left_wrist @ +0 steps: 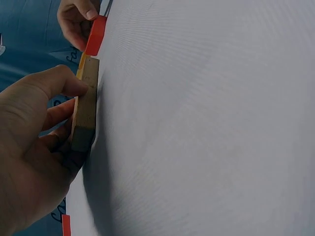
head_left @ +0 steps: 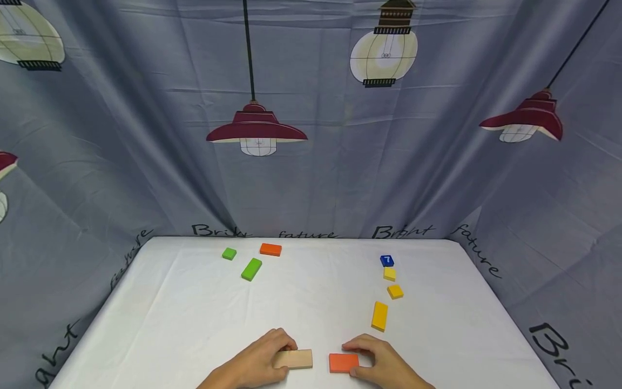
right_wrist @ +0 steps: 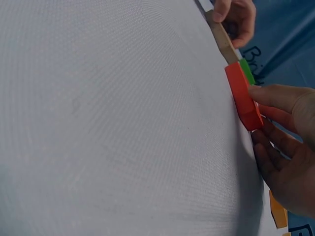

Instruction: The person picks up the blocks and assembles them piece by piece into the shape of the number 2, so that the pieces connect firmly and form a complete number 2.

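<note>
Near the front of the table, my left hand (head_left: 264, 360) grips a plain wooden block (head_left: 298, 359) between thumb and fingers. To its right, my right hand (head_left: 381, 363) holds a red-orange block (head_left: 342, 363) by its right end. A gap separates the two blocks, which lie roughly in line. In the left wrist view the thumb presses the near side of the wooden block (left_wrist: 86, 105), and the fingers curl behind it. From the right wrist, the thumb is seen on the red-orange block (right_wrist: 241, 96), its other fingers partly hidden behind.
A yellow oblong block (head_left: 379, 316), two small yellow blocks (head_left: 396, 292) and a blue block (head_left: 386, 261) marked 7 lie beyond my right hand. Farther back on the left are a green oblong block (head_left: 251, 269), a small green block (head_left: 229, 253) and an orange block (head_left: 270, 249). A grey curtain (head_left: 311, 183) hangs behind.
</note>
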The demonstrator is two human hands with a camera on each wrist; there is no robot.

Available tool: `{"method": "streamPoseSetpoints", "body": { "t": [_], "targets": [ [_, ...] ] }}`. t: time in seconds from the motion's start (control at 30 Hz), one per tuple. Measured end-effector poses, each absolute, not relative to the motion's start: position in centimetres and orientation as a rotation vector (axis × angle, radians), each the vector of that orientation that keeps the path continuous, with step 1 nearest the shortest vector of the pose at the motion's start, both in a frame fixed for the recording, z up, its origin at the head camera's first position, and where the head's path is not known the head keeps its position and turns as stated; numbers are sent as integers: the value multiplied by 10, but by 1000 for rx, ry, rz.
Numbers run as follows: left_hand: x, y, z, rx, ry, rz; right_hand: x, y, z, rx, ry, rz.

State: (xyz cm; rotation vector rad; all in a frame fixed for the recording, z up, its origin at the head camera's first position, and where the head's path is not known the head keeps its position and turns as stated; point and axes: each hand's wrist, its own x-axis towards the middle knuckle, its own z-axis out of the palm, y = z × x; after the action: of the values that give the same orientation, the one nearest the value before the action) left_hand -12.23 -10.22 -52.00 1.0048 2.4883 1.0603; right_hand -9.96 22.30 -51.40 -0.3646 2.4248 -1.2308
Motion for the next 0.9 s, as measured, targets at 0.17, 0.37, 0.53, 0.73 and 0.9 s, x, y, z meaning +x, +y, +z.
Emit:
{"method": "streamPoseSetpoints", "body": {
  "t": [0.17, 0.37, 0.53, 0.73, 0.9],
  "targets": [
    [-124, -102, -519, 965, 2477, 1060, -99, 222, -514, -383, 2422, -1226],
    [-132, -104, -518, 980, 2514, 1055, -98, 222, -515, -415, 2437, -1222],
    [-142, -106, -517, 1015, 2549, 1063, -98, 221, -516, -418, 2430, -1231],
    [-156, -108, -517, 989, 2585, 1057, -98, 222, -516, -425, 2432, -1219],
    [-165, -108, -520, 977, 2607, 1051, -99, 222, -518, -464, 2442, -1217]
  ]
}}
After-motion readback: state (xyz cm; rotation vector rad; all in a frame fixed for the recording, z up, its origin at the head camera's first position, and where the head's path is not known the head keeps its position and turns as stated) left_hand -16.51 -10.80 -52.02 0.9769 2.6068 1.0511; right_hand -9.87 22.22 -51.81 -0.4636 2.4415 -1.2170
